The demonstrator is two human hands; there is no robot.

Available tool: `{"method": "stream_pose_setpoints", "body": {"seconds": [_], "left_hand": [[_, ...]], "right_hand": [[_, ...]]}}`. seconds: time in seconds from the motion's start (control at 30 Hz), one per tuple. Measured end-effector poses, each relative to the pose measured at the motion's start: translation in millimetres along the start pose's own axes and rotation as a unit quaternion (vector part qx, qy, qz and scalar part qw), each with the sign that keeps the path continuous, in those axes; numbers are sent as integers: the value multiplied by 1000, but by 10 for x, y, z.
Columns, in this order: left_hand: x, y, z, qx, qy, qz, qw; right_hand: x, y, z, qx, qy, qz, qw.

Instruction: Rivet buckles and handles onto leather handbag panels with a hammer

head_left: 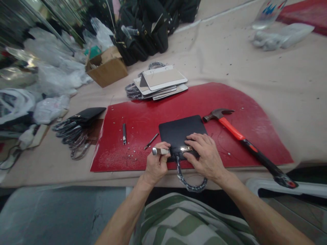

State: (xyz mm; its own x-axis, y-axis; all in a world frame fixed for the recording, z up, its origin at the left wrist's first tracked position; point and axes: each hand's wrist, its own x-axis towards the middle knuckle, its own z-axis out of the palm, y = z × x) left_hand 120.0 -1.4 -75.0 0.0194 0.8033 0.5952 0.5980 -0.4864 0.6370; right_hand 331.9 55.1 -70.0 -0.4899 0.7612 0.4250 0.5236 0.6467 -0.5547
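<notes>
A black bag panel (180,129) lies flat on the red board, with a plastic-wrapped handle (190,186) looping off its near edge toward me. My left hand (157,163) is closed around a short metal punch-like tool (159,151), its round silver end tilted to the left; its other end is at the panel's strap, and whether it touches is hidden. My right hand (205,154) holds down the panel's right side, thumb and fingers on either side of a gold-coloured metal plate (186,148) on the strap.
A claw hammer (231,128) lies right of the panel on the red board (138,115). Two slim metal tools (124,133) lie left. Behind are stacked beige panels (166,79), a cardboard box (107,69) and black bags (143,37). Wrapped handles (68,131) lie at left.
</notes>
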Motion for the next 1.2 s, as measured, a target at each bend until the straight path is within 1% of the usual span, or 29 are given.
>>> {"method": "stream_pose_setpoints", "body": {"seconds": [0.07, 0.13, 0.17, 0.23, 0.27, 0.3, 0.33, 0.37, 0.43, 0.47, 0.5, 0.53, 0.57, 0.6, 0.67, 0.7, 0.77, 0.8, 0.83, 0.87, 0.93, 0.97, 1.0, 1.03, 1.1, 1.13, 1.17, 1.2], "left_hand": [[-7, -14, 13, 2, -10, -8, 1000], [-22, -24, 24, 4, -17, -18, 1000], [-30, -26, 30, 5, -16, -23, 1000], [-40, -23, 42, 3, -12, -28, 1000], [-40, -19, 48, 2, -10, -31, 999], [-39, -13, 53, 1, -10, -35, 999], [-34, -6, 58, -1, -12, -39, 999], [-28, 1, 62, -2, -15, -45, 999], [-15, 15, 67, -6, -16, -52, 998], [-8, 22, 69, -8, -15, -52, 998], [-2, 27, 70, -9, -12, -50, 999], [4, 33, 71, -10, -8, -49, 999], [9, 39, 71, -11, -6, -49, 999], [15, 44, 70, -12, -4, -48, 999], [25, 55, 67, -16, -6, -51, 999], [29, 59, 66, -19, -8, -52, 998], [34, 62, 66, -24, -11, -53, 998], [33, 60, 69, -26, -11, -55, 998], [31, 56, 73, -27, -10, -56, 998], [27, 50, 79, -27, -8, -58, 998], [16, 35, 94, -28, -6, -64, 998], [10, 27, 102, -29, -5, -66, 997], [5, 20, 109, -30, -6, -67, 997], [2, 15, 115, -31, -6, -67, 997], [-2, 10, 123, -31, -6, -65, 997], [-3, 11, 124, -29, -6, -65, 997], [-3, 13, 123, -26, -6, -64, 998], [-3, 15, 121, -23, -6, -63, 998]], "right_hand": [[7, 44, -101, 43, 21, 4, 999], [-2, 132, -285, 40, 52, 23, 998], [-18, 196, -399, 8, 69, 39, 997], [-80, 357, -641, -104, 88, 76, 988], [-124, 447, -754, -164, 83, 97, 978], [-172, 535, -855, -215, 64, 117, 968], [-218, 616, -940, -252, 32, 135, 958], [-258, 686, -1009, -274, 2, 150, 950], [-300, 775, -1100, -266, -48, 188, 944], [-298, 792, -1126, -234, -61, 221, 945], [-281, 789, -1143, -171, -72, 268, 945], [-252, 768, -1153, -85, -83, 322, 939], [-215, 728, -1158, 7, -96, 368, 925], [-173, 670, -1158, 90, -113, 399, 906], [-87, 498, -1155, 219, -139, 432, 864], [-47, 383, -1156, 262, -140, 441, 847], [22, 103, -1177, 315, -109, 460, 823], [52, -53, -1202, 323, -81, 457, 825], [78, -211, -1237, 304, -53, 435, 846], [102, -361, -1279, 268, -27, 395, 878], [139, -608, -1366, 165, 24, 277, 946], [154, -694, -1402, 101, 43, 209, 972], [165, -754, -1429, 40, 43, 140, 988], [176, -793, -1447, -16, 26, 78, 996], [201, -835, -1470, -91, -47, -9, 995], [216, -854, -1481, -110, -78, -31, 990], [232, -878, -1493, -119, -92, -37, 988], [247, -908, -1503, -121, -79, -32, 989]]}}
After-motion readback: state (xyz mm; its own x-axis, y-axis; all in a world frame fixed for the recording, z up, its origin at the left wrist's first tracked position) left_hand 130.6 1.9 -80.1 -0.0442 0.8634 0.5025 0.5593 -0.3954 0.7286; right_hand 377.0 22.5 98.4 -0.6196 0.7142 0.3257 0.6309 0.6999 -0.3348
